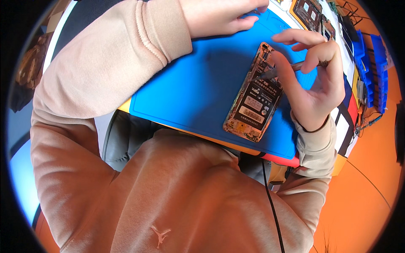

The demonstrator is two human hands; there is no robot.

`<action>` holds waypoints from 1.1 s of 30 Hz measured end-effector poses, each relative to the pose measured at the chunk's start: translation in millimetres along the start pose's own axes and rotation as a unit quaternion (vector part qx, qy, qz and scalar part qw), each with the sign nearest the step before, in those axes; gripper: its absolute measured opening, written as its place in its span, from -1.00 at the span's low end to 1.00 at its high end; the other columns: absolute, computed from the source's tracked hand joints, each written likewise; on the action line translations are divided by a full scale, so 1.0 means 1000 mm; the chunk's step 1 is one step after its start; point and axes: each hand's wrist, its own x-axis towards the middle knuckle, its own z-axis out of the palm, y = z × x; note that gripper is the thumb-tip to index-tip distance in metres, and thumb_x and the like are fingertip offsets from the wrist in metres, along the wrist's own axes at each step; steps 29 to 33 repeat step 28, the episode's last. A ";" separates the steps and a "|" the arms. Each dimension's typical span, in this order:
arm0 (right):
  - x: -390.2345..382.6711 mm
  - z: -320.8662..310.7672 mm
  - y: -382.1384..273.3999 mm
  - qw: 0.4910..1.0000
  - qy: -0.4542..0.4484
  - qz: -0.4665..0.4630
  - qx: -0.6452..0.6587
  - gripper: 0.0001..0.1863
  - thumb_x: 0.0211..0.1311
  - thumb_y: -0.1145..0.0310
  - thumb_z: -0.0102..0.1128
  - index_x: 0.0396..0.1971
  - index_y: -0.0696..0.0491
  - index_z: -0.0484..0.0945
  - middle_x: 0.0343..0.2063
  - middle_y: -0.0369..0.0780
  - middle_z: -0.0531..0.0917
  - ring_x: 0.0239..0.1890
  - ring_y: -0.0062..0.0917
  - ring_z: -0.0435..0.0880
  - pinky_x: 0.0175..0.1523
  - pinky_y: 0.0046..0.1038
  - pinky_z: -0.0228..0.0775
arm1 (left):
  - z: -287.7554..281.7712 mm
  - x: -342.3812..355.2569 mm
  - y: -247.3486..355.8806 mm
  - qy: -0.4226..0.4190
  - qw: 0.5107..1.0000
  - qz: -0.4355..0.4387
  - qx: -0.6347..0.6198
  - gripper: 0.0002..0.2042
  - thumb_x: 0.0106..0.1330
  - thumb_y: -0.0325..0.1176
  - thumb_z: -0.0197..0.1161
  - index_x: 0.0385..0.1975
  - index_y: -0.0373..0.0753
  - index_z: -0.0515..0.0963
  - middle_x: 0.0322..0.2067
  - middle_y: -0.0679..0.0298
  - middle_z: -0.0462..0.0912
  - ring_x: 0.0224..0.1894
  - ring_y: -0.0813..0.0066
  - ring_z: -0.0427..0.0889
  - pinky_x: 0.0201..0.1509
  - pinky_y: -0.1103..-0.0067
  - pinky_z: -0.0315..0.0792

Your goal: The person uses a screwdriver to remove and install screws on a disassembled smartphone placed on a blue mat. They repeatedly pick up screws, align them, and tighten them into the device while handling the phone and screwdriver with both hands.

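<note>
An opened smartphone [236, 117] lies tilted on a blue work mat [185, 97], its black battery [257, 103] and copper-toned inside facing up. Over its upper half, my right hand [316, 80] is closed on a slim pointed metal tool [270, 74], pinched between thumb and fingers. The tool's flat tip lies over the phone near the battery's top end. My left hand [215, 17] rests at the mat's far edge, thumb and forefinger apart with nothing visible between them. The frame's upper edge cuts off part of that hand.
Past the mat at the far right lie phone parts and circuit boards [307, 14]. Blue plastic bins [375, 71] stand along the right, above an orange floor [363, 202]. A black cord [270, 198] hangs down in front of my sweatshirt.
</note>
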 end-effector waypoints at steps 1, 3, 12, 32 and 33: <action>0.001 -0.003 0.001 1.000 -0.005 0.000 0.021 -0.70 0.12 0.73 0.15 -0.36 0.06 0.24 -0.12 0.02 0.67 -0.17 -0.53 0.54 0.09 -0.46 0.30 | 0.000 0.000 0.000 0.003 1.000 0.007 0.000 -0.82 0.30 -0.41 0.14 -0.18 -0.35 0.49 -0.41 -0.11 0.61 -0.32 -0.07 0.63 -0.20 0.30 0.52; 0.004 -0.007 0.003 0.998 -0.014 0.001 0.062 -0.67 0.12 0.74 0.21 -0.38 0.05 0.25 -0.13 0.00 0.67 -0.21 -0.55 0.55 0.07 -0.48 0.31 | 0.000 0.000 -0.001 0.012 1.000 0.017 -0.001 -0.82 0.30 -0.41 0.14 -0.18 -0.35 0.49 -0.42 -0.11 0.61 -0.33 -0.07 0.64 -0.21 0.29 0.52; 0.001 -0.005 0.001 0.999 -0.014 -0.029 0.039 -0.70 0.17 0.75 0.14 -0.36 0.08 0.23 -0.12 0.09 0.64 -0.12 -0.44 0.62 0.09 -0.44 0.36 | -0.001 -0.002 0.003 0.005 1.000 -0.011 0.024 -0.81 0.31 -0.38 0.14 -0.15 -0.31 0.49 -0.44 -0.10 0.61 -0.35 -0.04 0.65 -0.24 0.30 0.53; -0.018 0.020 0.036 0.876 0.214 0.089 0.423 -0.88 0.41 0.49 0.03 -0.22 0.06 0.28 -0.26 -0.03 0.63 -0.51 -0.72 0.41 -0.37 -0.71 0.36 | -0.010 0.001 0.018 0.032 0.992 -0.111 0.057 -0.71 0.32 -0.38 0.16 0.03 -0.18 0.45 -0.52 0.03 0.59 -0.49 0.12 0.64 -0.38 0.37 0.52; -0.018 0.020 0.036 0.876 0.214 0.089 0.423 -0.88 0.41 0.49 0.03 -0.22 0.06 0.28 -0.26 -0.03 0.63 -0.51 -0.72 0.41 -0.37 -0.71 0.36 | -0.010 0.001 0.018 0.032 0.992 -0.111 0.057 -0.71 0.32 -0.38 0.16 0.03 -0.18 0.45 -0.52 0.03 0.59 -0.49 0.12 0.64 -0.38 0.37 0.52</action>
